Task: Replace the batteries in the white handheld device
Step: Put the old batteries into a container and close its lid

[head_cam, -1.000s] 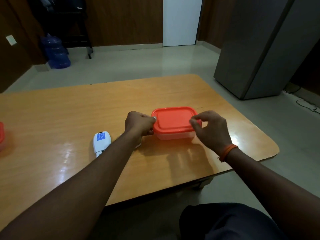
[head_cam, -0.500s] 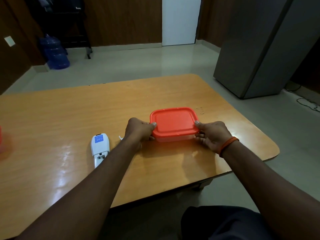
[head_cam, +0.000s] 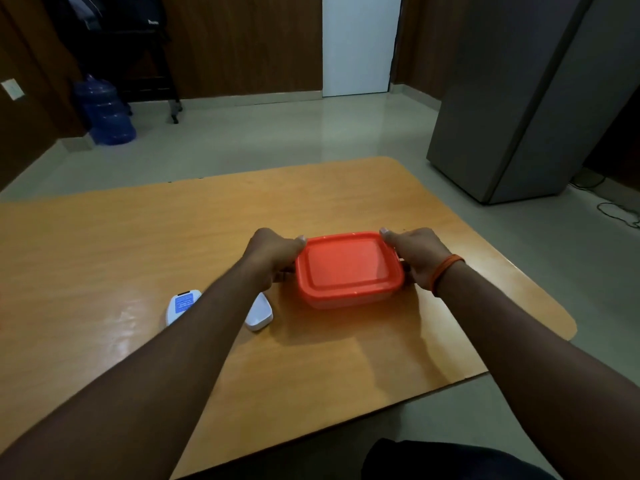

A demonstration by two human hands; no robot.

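Worktop (head_cam: 104,244) under my hands. Orange-lidded box (head_cam: 348,268) between them: my left hand (head_cam: 273,252) grips its left end, my right hand (head_cam: 415,256) its right end, thumbs at lid rim.

Step, I judge: opening box, likely for fresh batteries. Next: pry lid up, hold base down.

White handheld device (head_cam: 181,304) lies behind left hand, half hidden by my forearm. Small white piece (head_cam: 259,311) beside it, maybe battery cover. Box contents unseen.

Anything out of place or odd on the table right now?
Only a loose white piece, probably the battery cover, lying separate from the white handheld device, which lies label up. The orange lid looks seated on its container; nothing spilled.
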